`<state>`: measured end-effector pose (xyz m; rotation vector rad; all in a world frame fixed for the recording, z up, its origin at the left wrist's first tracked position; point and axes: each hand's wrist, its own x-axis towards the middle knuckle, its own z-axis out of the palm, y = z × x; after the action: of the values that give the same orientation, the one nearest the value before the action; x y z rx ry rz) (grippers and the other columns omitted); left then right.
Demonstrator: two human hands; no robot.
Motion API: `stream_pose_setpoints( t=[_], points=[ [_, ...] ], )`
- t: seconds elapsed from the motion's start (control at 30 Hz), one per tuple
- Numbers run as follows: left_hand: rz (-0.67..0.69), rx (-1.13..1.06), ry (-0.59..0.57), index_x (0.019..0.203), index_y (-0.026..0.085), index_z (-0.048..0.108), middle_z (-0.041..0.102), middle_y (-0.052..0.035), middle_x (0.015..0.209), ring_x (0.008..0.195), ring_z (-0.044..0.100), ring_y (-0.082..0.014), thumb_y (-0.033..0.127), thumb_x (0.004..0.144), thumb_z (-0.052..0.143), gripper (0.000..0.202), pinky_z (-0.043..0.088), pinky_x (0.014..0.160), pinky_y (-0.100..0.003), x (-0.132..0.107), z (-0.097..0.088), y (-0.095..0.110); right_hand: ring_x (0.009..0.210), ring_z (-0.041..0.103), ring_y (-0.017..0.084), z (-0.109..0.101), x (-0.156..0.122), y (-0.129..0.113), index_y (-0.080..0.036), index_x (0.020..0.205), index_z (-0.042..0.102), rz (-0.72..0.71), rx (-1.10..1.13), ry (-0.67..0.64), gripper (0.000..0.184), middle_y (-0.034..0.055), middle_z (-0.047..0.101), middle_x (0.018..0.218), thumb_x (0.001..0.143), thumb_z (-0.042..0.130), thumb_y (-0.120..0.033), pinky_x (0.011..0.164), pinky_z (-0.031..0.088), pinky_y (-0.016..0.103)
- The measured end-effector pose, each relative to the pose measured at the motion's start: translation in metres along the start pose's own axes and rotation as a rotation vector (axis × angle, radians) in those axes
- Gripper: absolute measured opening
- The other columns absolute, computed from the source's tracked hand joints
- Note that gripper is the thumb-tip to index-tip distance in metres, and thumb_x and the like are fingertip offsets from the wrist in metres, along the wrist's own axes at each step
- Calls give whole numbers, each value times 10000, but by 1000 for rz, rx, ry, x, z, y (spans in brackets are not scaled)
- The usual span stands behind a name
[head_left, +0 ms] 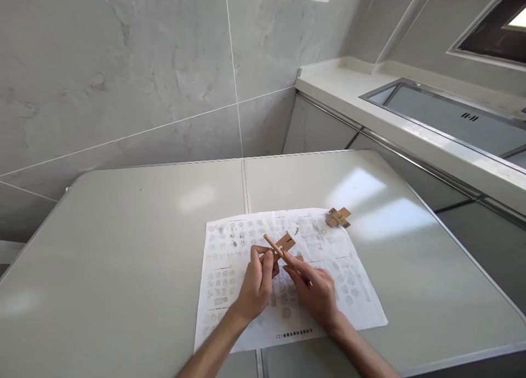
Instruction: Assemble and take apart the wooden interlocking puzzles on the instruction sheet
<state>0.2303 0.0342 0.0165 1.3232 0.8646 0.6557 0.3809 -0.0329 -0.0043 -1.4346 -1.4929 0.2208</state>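
My left hand (261, 279) is closed on a flat wooden puzzle piece (289, 241) with a dark numeral, seemingly a 3, near its end. From the right, my right hand (314, 290) pinches a slim wooden puzzle stick (272, 244), which crosses the numbered piece at a slant. The two pieces meet between my hands; whether they interlock is hidden by my fingers. Under both hands lies a printed instruction sheet (246, 334) with rows of small diagrams. A cross-shaped cluster of numbered wooden pieces (338, 218) rests at the sheet's far right corner.
The pale folding table (123, 268) has a seam down its middle. Behind it stands a grey tiled wall (164, 66). To the right runs a white counter (341, 85) with a glass-topped inset (444, 115), above grey cabinets.
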Motion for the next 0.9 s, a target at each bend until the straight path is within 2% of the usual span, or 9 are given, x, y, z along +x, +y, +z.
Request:
stream_pose_setpoints(
  t=[0.2, 0.3, 0.4, 0.5, 0.67, 0.73, 0.8, 0.9],
  points=[
    [-31, 63, -83, 1131, 217, 494, 406, 73, 698, 593, 345, -140, 528, 1107, 369, 336, 316, 566, -278, 1, -7, 5, 510, 699, 118, -4, 0, 3, -231, 1249, 768, 117, 3, 18, 244, 53, 849, 916, 1077, 596, -258, 499, 557, 211],
    [-44, 99, -114, 974, 216, 529, 410, 69, 660, 557, 319, -130, 547, 1099, 386, 382, 276, 540, -279, 2, -8, 6, 517, 718, 127, -4, 1, 4, -247, 1245, 768, 116, -5, 54, 237, 53, 856, 961, 1068, 609, -245, 483, 564, 216],
    [-51, 121, -130, 880, 218, 522, 450, 54, 654, 560, 369, -132, 549, 1094, 403, 412, 311, 551, -281, 3, -8, 7, 524, 724, 128, -5, 2, 3, -262, 1253, 764, 116, 2, 82, 249, 46, 856, 968, 1055, 619, -216, 488, 572, 217],
    [-54, 117, -147, 905, 222, 521, 460, 53, 650, 556, 380, -136, 550, 1094, 400, 398, 329, 550, -280, 3, -10, 8, 488, 691, 116, -6, 3, 2, -258, 1233, 773, 100, 14, 76, 241, 51, 855, 960, 1051, 620, -216, 477, 561, 220],
    [-48, 98, -169, 973, 219, 543, 443, 54, 657, 566, 367, -142, 548, 1099, 376, 390, 326, 548, -282, 4, -14, 11, 418, 573, 91, -6, 4, 0, -246, 1220, 779, 46, 36, -10, 225, -4, 812, 742, 1060, 623, -221, 436, 482, 210],
    [-48, 92, -176, 968, 218, 543, 441, 54, 662, 572, 368, -143, 550, 1098, 378, 393, 325, 552, -282, 4, -15, 12, 403, 549, 86, -7, 3, 0, -247, 1222, 778, 50, 34, -16, 224, -7, 808, 730, 1060, 625, -224, 435, 473, 213],
    [-50, 86, -185, 988, 215, 550, 435, 55, 667, 574, 362, -142, 556, 1095, 384, 394, 320, 550, -281, 5, -15, 13, 384, 538, 81, -7, 4, 0, -256, 1222, 778, 60, 40, -23, 229, 11, 833, 804, 1059, 621, -218, 429, 479, 219],
    [-47, 78, -186, 1049, 208, 569, 425, 55, 678, 580, 356, -144, 567, 1088, 396, 399, 319, 554, -281, 5, -15, 13, 397, 570, 84, -8, 6, 0, -271, 1202, 782, 61, 63, -28, 235, 68, 850, 1049, 1056, 610, -209, 422, 508, 232]
  ],
)
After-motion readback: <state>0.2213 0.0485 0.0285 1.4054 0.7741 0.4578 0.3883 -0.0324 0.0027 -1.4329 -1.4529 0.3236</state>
